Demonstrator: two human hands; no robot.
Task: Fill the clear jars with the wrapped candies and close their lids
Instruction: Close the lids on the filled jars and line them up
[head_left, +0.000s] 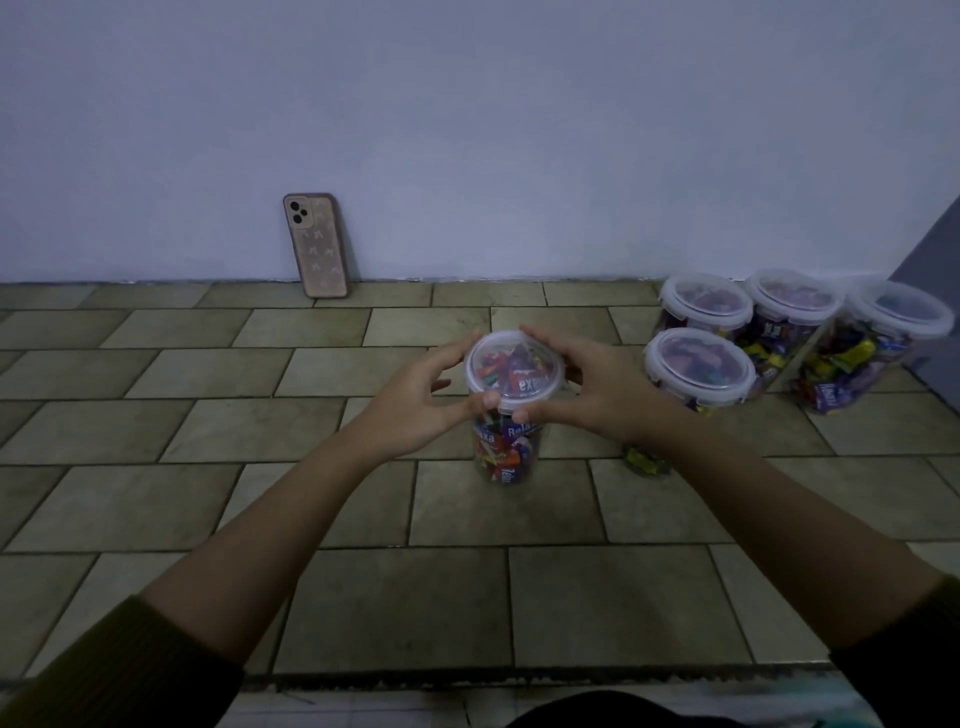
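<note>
Down on the tiled floor (363, 509) I've got the candy jar (506, 441) standing upright straight ahead of me, with both hands on its lid (514, 371). My left hand (415, 400) and right hand (592, 384) each grasp the rim from their own side, thumbs on the near edge, fingers curled toward the far one. I'd say that's so the push lands evenly and the lid snaps down all round instead of popping up on one side. Can't tell if it's fully seated yet. The jar is thin clear plastic, round, packed nearly to the top with crinkly wrapped candies (498, 462) in red, orange and purple; the lid is cloudy plastic with a raised rim. Right of the jar and further back, four closed jars (698, 364) sit bunched together, probably parked out of the way. Just right of the jar's base, some loose candies (644, 461) in yellow wrappers peek from behind my right forearm. Back left of the jar, a phone (316, 247) in a pinkish patterned case leans against the wall (467, 130).
</note>
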